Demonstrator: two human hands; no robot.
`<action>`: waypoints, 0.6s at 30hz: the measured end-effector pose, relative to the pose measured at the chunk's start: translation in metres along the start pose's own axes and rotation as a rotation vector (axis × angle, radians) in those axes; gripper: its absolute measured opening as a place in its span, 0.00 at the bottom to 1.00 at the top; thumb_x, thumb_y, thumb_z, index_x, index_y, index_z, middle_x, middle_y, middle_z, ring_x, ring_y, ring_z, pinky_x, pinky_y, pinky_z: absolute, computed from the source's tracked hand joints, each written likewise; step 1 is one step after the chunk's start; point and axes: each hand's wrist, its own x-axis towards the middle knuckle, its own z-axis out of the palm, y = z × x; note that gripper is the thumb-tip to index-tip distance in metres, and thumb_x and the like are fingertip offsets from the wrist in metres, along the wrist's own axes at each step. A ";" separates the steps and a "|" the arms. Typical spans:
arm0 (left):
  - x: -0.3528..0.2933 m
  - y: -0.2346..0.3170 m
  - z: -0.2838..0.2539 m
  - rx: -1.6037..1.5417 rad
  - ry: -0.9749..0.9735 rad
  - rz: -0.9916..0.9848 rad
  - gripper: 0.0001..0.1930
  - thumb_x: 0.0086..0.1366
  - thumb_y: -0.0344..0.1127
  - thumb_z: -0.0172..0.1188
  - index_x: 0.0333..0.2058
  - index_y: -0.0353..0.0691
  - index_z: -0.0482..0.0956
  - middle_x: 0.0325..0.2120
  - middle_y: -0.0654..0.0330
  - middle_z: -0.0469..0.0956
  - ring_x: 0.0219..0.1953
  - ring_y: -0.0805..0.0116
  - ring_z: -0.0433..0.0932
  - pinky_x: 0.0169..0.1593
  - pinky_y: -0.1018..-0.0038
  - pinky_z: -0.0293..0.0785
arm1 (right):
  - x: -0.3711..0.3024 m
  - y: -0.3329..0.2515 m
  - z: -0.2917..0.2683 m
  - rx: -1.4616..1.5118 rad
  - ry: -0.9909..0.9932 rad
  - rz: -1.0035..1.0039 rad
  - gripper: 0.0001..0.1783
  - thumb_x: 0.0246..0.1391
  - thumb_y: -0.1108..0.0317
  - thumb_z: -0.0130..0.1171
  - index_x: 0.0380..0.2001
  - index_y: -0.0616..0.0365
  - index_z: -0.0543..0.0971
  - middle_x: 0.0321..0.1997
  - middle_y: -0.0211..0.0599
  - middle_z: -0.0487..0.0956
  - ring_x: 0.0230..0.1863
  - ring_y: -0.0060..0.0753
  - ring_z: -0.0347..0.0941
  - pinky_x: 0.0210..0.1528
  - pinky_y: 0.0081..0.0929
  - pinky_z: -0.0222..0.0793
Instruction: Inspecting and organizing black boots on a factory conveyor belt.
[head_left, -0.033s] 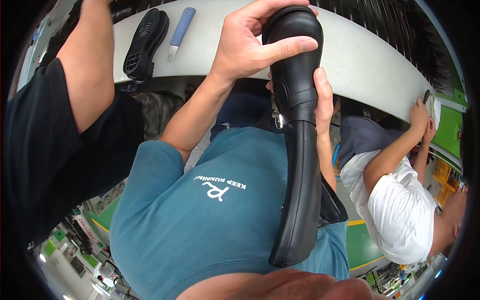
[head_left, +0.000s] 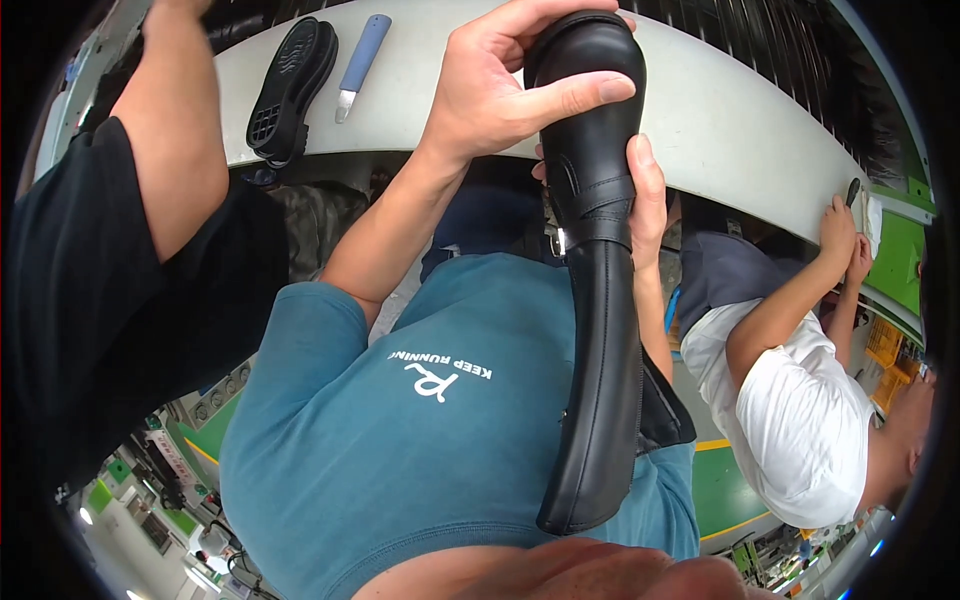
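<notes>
A tall black leather boot (head_left: 598, 360) with an ankle strap and buckle lies along the front of my body, its toe pointing away and its shaft reaching back toward my chest. My left hand (head_left: 500, 95) is wrapped over the toe, its thumb lying across the upper. Beneath the boot's instep, my right hand (head_left: 648, 195) grips from the right side; most of its fingers are hidden behind the boot. Left of my left hand, a black outsole (head_left: 290, 90) with its tread up lies on the table, beside a blue-handled knife (head_left: 362, 65) with a short metal blade.
The pale curved worktable (head_left: 740, 120) runs across the far side. At left, a person in a black sleeve (head_left: 80, 260) reaches an arm over it. On the right, a person in a white shirt (head_left: 800, 430) works at the table near a green machine part (head_left: 893, 260).
The forearm of the person at left has shifted slightly to the left. My hands and the boot stay where they were.
</notes>
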 end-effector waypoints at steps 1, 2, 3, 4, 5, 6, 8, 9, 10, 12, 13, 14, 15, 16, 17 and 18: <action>-0.001 0.001 0.000 0.000 -0.001 -0.002 0.35 0.64 0.21 0.79 0.68 0.27 0.76 0.60 0.45 0.85 0.61 0.61 0.85 0.67 0.66 0.82 | -0.001 -0.001 0.003 0.032 0.021 -0.020 0.33 0.80 0.43 0.44 0.56 0.68 0.77 0.41 0.49 0.87 0.37 0.32 0.86 0.41 0.26 0.82; -0.001 0.001 0.001 0.003 0.005 -0.011 0.34 0.64 0.21 0.79 0.68 0.27 0.76 0.60 0.45 0.85 0.61 0.61 0.85 0.66 0.66 0.82 | -0.001 -0.002 0.003 0.032 0.022 -0.021 0.33 0.80 0.43 0.44 0.56 0.68 0.77 0.41 0.49 0.87 0.37 0.32 0.86 0.41 0.26 0.82; -0.001 0.002 0.001 0.007 0.011 -0.021 0.34 0.64 0.20 0.79 0.68 0.27 0.76 0.60 0.45 0.85 0.60 0.61 0.85 0.66 0.66 0.82 | -0.002 -0.002 0.004 0.033 0.028 -0.009 0.33 0.80 0.43 0.44 0.55 0.68 0.78 0.40 0.49 0.87 0.36 0.31 0.86 0.41 0.26 0.82; -0.001 0.001 0.001 0.007 0.011 -0.020 0.34 0.64 0.20 0.79 0.68 0.27 0.76 0.60 0.45 0.85 0.60 0.61 0.85 0.66 0.66 0.82 | -0.002 -0.003 0.004 0.034 0.034 0.004 0.33 0.80 0.43 0.44 0.55 0.68 0.78 0.40 0.49 0.87 0.36 0.31 0.86 0.41 0.26 0.82; -0.001 0.001 0.001 0.004 0.015 -0.014 0.34 0.64 0.20 0.79 0.68 0.27 0.76 0.60 0.45 0.85 0.60 0.60 0.86 0.66 0.66 0.82 | -0.002 -0.003 0.004 0.036 0.031 0.005 0.33 0.80 0.43 0.44 0.55 0.68 0.78 0.40 0.49 0.87 0.36 0.31 0.86 0.41 0.26 0.82; -0.002 0.002 0.001 0.001 0.020 -0.008 0.34 0.64 0.20 0.78 0.68 0.27 0.76 0.60 0.45 0.85 0.60 0.60 0.86 0.66 0.66 0.82 | -0.001 -0.003 0.003 0.025 0.018 -0.002 0.33 0.80 0.43 0.44 0.55 0.68 0.78 0.40 0.49 0.87 0.36 0.31 0.86 0.40 0.27 0.82; -0.002 0.002 0.002 0.006 0.016 -0.021 0.34 0.65 0.20 0.78 0.68 0.26 0.76 0.60 0.45 0.85 0.61 0.60 0.85 0.66 0.65 0.83 | -0.001 -0.003 0.003 0.015 0.012 -0.016 0.33 0.80 0.43 0.44 0.55 0.68 0.78 0.40 0.49 0.87 0.35 0.31 0.86 0.40 0.27 0.82; -0.001 0.001 0.003 0.007 0.009 -0.035 0.33 0.65 0.20 0.78 0.67 0.25 0.76 0.60 0.45 0.85 0.61 0.60 0.85 0.66 0.65 0.83 | -0.003 -0.004 0.002 0.015 0.030 -0.013 0.33 0.80 0.43 0.44 0.55 0.68 0.78 0.40 0.49 0.87 0.35 0.31 0.86 0.40 0.27 0.82; 0.001 -0.001 0.005 0.003 -0.003 -0.037 0.33 0.65 0.20 0.78 0.67 0.25 0.76 0.60 0.45 0.85 0.61 0.60 0.85 0.66 0.65 0.83 | -0.004 -0.004 0.001 0.015 0.050 -0.011 0.33 0.80 0.43 0.44 0.55 0.68 0.78 0.40 0.49 0.87 0.35 0.31 0.85 0.40 0.27 0.82; 0.000 0.000 0.004 -0.057 0.017 -0.061 0.34 0.62 0.22 0.80 0.67 0.32 0.79 0.61 0.45 0.85 0.61 0.60 0.86 0.67 0.65 0.82 | -0.003 -0.004 -0.008 -0.028 0.006 0.009 0.39 0.78 0.38 0.42 0.59 0.69 0.78 0.44 0.52 0.87 0.39 0.36 0.87 0.42 0.29 0.84; 0.002 -0.005 0.004 -0.058 0.014 -0.059 0.34 0.62 0.22 0.80 0.67 0.32 0.79 0.61 0.45 0.85 0.61 0.60 0.86 0.67 0.65 0.82 | -0.002 -0.004 -0.011 -0.071 -0.032 0.027 0.45 0.77 0.33 0.41 0.63 0.70 0.77 0.48 0.55 0.87 0.44 0.40 0.89 0.43 0.32 0.87; 0.003 -0.010 0.001 -0.010 0.020 0.063 0.29 0.64 0.24 0.79 0.63 0.31 0.81 0.56 0.47 0.88 0.57 0.62 0.88 0.63 0.67 0.85 | 0.001 -0.003 -0.007 -0.067 -0.053 0.032 0.45 0.77 0.33 0.41 0.63 0.70 0.77 0.48 0.55 0.87 0.44 0.40 0.89 0.43 0.32 0.87; 0.003 -0.014 -0.003 0.039 0.025 0.185 0.25 0.66 0.26 0.79 0.59 0.31 0.83 0.52 0.49 0.90 0.52 0.64 0.90 0.59 0.69 0.88 | 0.002 -0.003 0.000 -0.008 -0.033 0.033 0.39 0.78 0.38 0.42 0.59 0.70 0.78 0.44 0.52 0.87 0.39 0.35 0.87 0.41 0.29 0.84; 0.001 -0.015 -0.006 0.056 0.038 0.189 0.25 0.66 0.26 0.79 0.59 0.31 0.83 0.52 0.49 0.90 0.52 0.64 0.90 0.59 0.69 0.88 | 0.003 -0.003 0.005 0.051 -0.014 0.035 0.34 0.79 0.43 0.44 0.55 0.69 0.78 0.40 0.50 0.87 0.35 0.30 0.85 0.40 0.25 0.81; 0.003 -0.017 -0.001 0.021 0.025 0.171 0.27 0.64 0.25 0.80 0.60 0.30 0.83 0.52 0.49 0.90 0.53 0.64 0.90 0.60 0.69 0.88 | -0.001 -0.006 0.003 0.049 0.006 0.019 0.34 0.79 0.43 0.44 0.55 0.69 0.78 0.40 0.50 0.87 0.35 0.30 0.85 0.40 0.25 0.81; 0.005 -0.018 0.004 -0.013 0.013 0.151 0.29 0.62 0.25 0.82 0.61 0.30 0.83 0.53 0.48 0.90 0.53 0.63 0.90 0.61 0.68 0.88 | -0.004 -0.009 0.002 0.038 0.026 0.005 0.34 0.79 0.43 0.44 0.55 0.69 0.78 0.40 0.49 0.87 0.35 0.30 0.85 0.39 0.25 0.81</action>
